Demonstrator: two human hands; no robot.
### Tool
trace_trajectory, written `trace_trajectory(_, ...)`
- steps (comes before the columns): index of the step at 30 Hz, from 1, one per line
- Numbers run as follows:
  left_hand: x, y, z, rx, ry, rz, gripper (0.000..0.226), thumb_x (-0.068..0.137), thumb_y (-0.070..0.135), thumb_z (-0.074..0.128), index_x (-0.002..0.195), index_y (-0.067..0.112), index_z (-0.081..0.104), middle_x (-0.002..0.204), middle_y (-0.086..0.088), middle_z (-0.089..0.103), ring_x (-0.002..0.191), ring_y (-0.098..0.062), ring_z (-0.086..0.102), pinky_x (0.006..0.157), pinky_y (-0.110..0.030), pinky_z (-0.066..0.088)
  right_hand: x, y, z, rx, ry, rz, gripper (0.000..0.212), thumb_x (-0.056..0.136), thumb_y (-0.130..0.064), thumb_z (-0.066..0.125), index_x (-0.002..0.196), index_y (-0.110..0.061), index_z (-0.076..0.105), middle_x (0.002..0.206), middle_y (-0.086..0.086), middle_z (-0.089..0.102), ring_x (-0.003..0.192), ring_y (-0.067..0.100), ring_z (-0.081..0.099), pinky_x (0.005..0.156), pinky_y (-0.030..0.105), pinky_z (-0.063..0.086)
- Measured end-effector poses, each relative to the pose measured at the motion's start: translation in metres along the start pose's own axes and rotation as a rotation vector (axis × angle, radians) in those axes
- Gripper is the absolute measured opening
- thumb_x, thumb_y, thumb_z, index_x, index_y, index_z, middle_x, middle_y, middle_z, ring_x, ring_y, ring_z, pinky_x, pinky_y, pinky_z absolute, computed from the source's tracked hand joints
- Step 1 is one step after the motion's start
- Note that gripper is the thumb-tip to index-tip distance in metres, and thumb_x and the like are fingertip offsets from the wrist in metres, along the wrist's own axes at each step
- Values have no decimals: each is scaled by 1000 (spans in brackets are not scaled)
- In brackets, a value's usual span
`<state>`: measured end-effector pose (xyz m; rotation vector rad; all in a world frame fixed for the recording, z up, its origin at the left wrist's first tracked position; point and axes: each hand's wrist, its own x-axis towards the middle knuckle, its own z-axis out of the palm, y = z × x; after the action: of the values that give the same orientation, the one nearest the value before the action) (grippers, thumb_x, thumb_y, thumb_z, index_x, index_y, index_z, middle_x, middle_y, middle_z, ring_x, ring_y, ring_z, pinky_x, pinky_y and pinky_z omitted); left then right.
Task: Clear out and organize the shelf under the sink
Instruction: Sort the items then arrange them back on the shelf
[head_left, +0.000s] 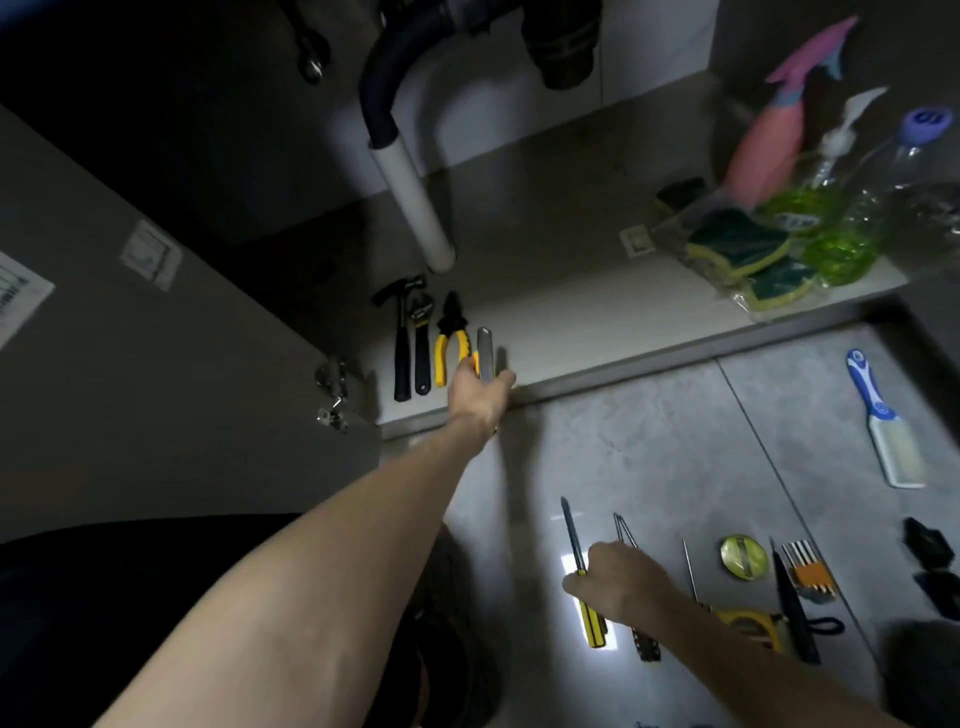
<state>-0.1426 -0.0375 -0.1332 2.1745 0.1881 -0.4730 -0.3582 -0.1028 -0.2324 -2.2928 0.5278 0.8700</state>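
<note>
While left hand (475, 392) grips a utility knife (485, 356), right hand (621, 582) touches a screwdriver (584, 587)

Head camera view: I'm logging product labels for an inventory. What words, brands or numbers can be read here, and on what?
No text can be read for certain.
Blue bottle cap: pale marks, too blurred to read.
Paper sheet on the cabinet door: print too small.
Sticker on the same door: blurred.
Small label on the shelf floor: illegible.

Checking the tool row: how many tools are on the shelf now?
4: hammer, wrench, pliers lying side by side, and a grey utility knife in the left hand beside them.
</note>
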Motion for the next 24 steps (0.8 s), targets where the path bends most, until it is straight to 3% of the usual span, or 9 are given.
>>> trace_trajectory(2, 24, 22, -1, 62, 40, 47, 22, 85, 20, 62, 103, 18, 50, 99, -15, 64, 90, -35, 66, 81, -42, 55, 7, -4, -12, 140, 76, -29, 38, 75, -53, 50, 70, -15, 48, 74, 4, 62, 71, 21, 62, 59, 32, 41)
trace_trajectory(4, 45, 36, 0, 157, 71, 59, 25, 89, 22, 62, 109, 9, 53, 104, -16, 65, 96, -36, 66, 83, -40, 56, 14, -7, -28, 329, 201, -84, 35, 71, -53, 51, 70, -19, 47, 60, -1, 56, 56, 14, 52, 57, 32, 43)
trace_trajectory(8, 71, 45, 12, 343, 75, 72, 38, 93, 29, 58, 123, 6, 59, 116, -18, 66, 109, -38, 62, 90, -35, 51, 28, -21, -70, 664, 459, -214, 27, 72, -47, 59, 76, -22, 48, 51, -7, 50, 50, 9, 40, 60, 35, 45)
trace_trajectory(11, 85, 42, 22, 467, 71, 105, 37, 92, 26, 57, 120, 2, 62, 120, -21, 65, 113, -39, 60, 89, -34, 49, 51, -37, -107, 770, 586, -234, 27, 78, -39, 66, 73, -18, 50, 51, -7, 48, 53, 13, 42, 62, 39, 47)
trace_trajectory(14, 96, 42, 26, 581, 89, 169, 32, 88, 23, 60, 111, 2, 66, 115, -21, 66, 109, -40, 62, 76, -31, 45, 83, -46, -141, 699, 633, -214, 24, 84, -33, 70, 76, -17, 53, 53, -8, 51, 56, 15, 49, 64, 37, 47)
trace_trajectory(18, 109, 50, 24, 625, 91, 169, 29, 86, 20, 61, 108, 2, 67, 117, -21, 65, 112, -41, 60, 82, -34, 49, 120, -58, -178, 548, 636, -137, 25, 84, -40, 67, 74, -20, 57, 64, -4, 64, 75, 25, 65, 71, 35, 51)
trace_trajectory(21, 114, 55, 25, 679, 65, 152, 30, 86, 22, 65, 110, 4, 67, 121, -20, 64, 114, -38, 61, 88, -35, 51, 142, -72, -197, 465, 632, -63, 26, 83, -46, 64, 78, -21, 61, 85, 3, 71, 90, 33, 66, 78, 35, 53)
trace_trajectory(24, 116, 53, 24, 767, 57, 198, 38, 83, 26, 71, 116, 6, 64, 129, -18, 57, 117, -37, 59, 90, -36, 50, 154, -88, -208, 328, 633, -80, 30, 84, -47, 63, 85, -18, 65, 93, 10, 71, 93, 37, 65, 78, 37, 55)
